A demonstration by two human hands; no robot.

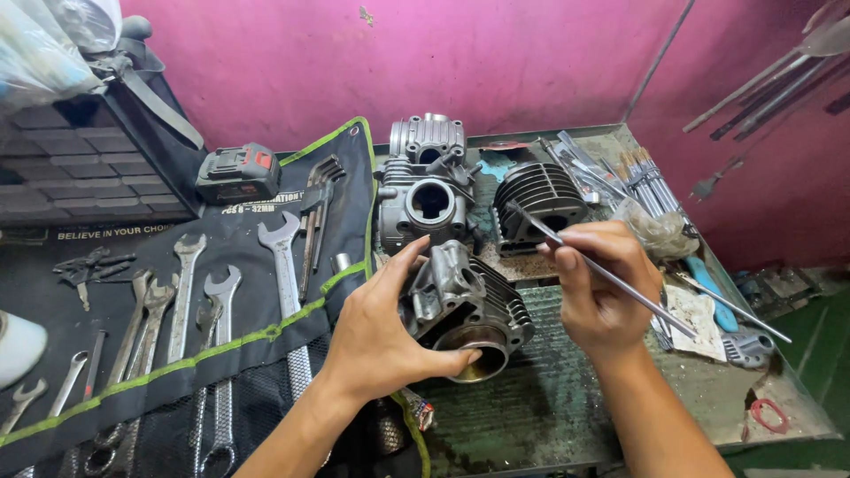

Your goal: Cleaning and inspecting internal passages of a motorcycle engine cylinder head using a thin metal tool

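My left hand (381, 332) grips a finned grey engine cylinder (474, 305) lying on its side on the workbench, thumb near its round bore. My right hand (598, 283) pinches a thin metal rod (611, 276) like a pencil, its tip pointing up and left toward a dark finned cylinder (540, 199) behind. Further back stand a cylinder head with a round opening (429, 208) and another aluminium engine part (428, 137).
A black tool roll with green trim (177, 354) holds several wrenches at the left. A power-tool battery (237, 173) sits behind it. Loose rods and files (637, 177) lie at the back right, a blue-handled tool (713, 296) at right. Pink wall behind.
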